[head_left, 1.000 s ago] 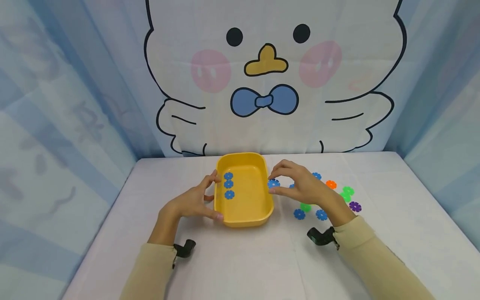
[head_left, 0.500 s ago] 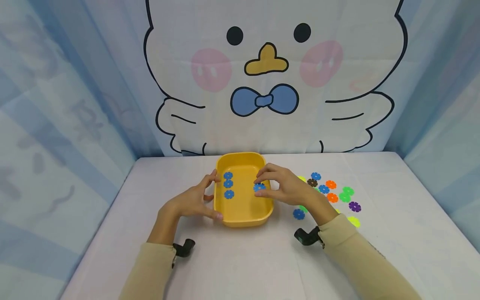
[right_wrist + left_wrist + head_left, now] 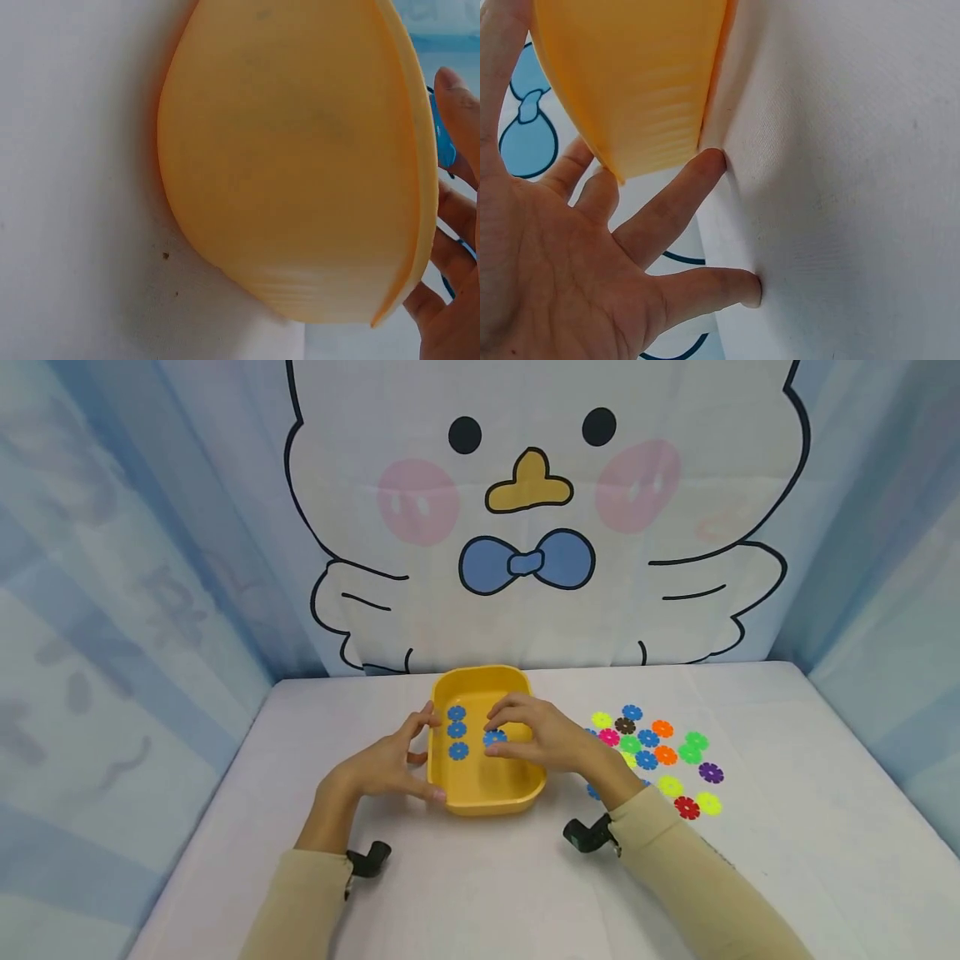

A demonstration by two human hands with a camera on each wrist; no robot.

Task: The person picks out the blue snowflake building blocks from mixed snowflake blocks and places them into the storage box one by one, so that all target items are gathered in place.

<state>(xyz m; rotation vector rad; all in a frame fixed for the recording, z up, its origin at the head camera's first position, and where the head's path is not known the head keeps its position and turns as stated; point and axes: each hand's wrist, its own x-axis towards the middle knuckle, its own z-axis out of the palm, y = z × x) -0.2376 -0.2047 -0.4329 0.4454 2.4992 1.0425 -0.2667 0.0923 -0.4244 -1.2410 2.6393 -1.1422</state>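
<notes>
My right hand pinches a blue snowflake disc between thumb and fingers, over the inside of a yellow tray. Three more blue discs lie in a column along the tray's left side. My left hand is spread against the tray's left side, thumb near the front corner and fingers at the rim. In the left wrist view two fingers of the left hand reach down to the tablecloth beside the tray. The right wrist view shows the tray's outer wall, which hides the disc.
Several loose discs in blue, green, orange, yellow, red, brown and purple lie scattered on the white tablecloth to the right of the tray. The right forearm covers part of them. A curtain with a cartoon print stands behind the table.
My right hand has moved left with the blue disc, from the tray's right rim to over its middle. More scattered discs have come into view. The left hand stays at the tray.
</notes>
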